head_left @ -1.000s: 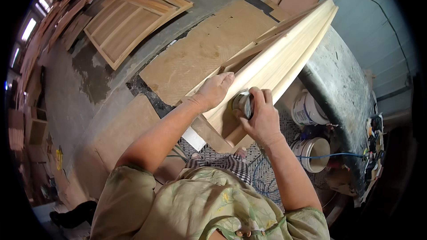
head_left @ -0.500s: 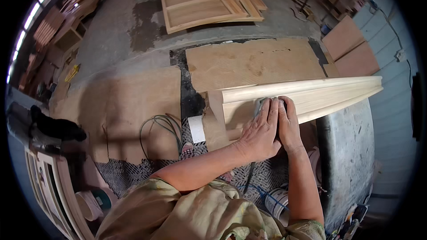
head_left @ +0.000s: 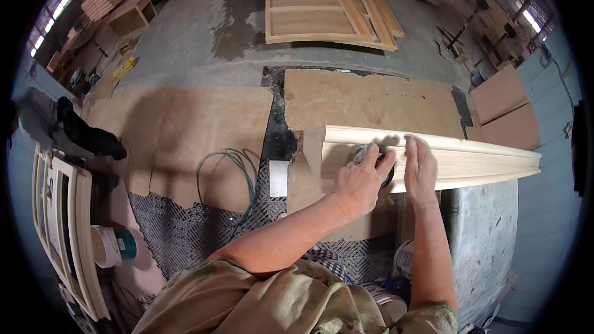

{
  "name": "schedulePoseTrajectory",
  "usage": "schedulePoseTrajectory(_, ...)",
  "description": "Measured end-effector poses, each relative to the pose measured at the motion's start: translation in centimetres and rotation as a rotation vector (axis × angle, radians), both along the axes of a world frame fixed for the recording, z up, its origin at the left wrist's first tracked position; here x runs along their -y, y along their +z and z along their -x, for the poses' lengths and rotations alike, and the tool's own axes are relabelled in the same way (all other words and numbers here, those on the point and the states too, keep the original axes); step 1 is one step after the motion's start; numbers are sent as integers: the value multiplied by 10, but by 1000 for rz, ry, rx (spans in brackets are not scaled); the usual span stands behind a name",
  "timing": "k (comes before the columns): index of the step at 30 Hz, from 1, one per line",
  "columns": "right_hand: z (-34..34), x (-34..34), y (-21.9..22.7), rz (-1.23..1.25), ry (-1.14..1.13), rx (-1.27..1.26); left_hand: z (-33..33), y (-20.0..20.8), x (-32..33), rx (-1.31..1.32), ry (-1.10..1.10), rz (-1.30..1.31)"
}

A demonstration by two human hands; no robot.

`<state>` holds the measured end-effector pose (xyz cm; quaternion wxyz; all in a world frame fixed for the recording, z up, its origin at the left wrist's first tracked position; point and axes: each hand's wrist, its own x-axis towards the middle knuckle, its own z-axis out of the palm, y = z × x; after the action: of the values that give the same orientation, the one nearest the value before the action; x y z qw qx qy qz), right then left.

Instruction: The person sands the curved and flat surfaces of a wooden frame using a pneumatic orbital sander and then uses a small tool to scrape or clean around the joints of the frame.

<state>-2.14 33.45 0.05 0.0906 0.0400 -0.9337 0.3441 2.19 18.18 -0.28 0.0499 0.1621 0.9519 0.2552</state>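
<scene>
- At far left, pale slatted frames [head_left: 86, 235] stand upright, with a white bucket [head_left: 106, 246] just beside them.
- Further right, a coiled hose [head_left: 252, 176] lies on the floor, and a small white sheet [head_left: 278, 178] lies near it.
- Next comes the squared end of the pale moulded wooden piece [head_left: 476, 161], which stretches across to the right in front of the person, its left part out over the floor.
- The left hand [head_left: 361, 184] is curled over a small round tool [head_left: 388, 179], gripping it against the wood near that end. The hand hides much of the tool, so its exact kind cannot be told.
- The step in hand looks like working the surface by rubbing; a stroke along the length would call for the tool kept flat and for even pressure beside the raised edges.
- The right hand [head_left: 422, 170] is just beside it, fingers extended and laid on the wood, gripping nothing; it seems to steady the piece, and would need to clear the tool's path.
- At right, the piece extends over a grey bench [head_left: 482, 229], which appears to support it.
</scene>
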Motion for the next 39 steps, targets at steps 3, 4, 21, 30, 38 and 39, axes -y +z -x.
schedulePoseTrajectory(3, 44, -28, -12, -365, 31, -309, 6, 10, -6, 55, 31, -17)
schedulePoseTrajectory(4, 59, -37, -21, -497, 41, -318, 7, 10, -8, 42, 52, 11)
schedulePoseTrajectory(21, 74, -28, -29, -673, 128, -19, -17, 6, 25, 19, 263, -250)
schedulePoseTrajectory(30, 72, -32, -35, -684, 157, -133, -9, 9, 20, 12, 204, 80)
schedulePoseTrajectory(38, 71, -30, -35, -656, 150, -159, -22, -6, 56, 7, 195, -432)
schedulePoseTrajectory(39, 71, -30, -35, -654, 150, -147, -24, -5, 59, -8, 207, -441)
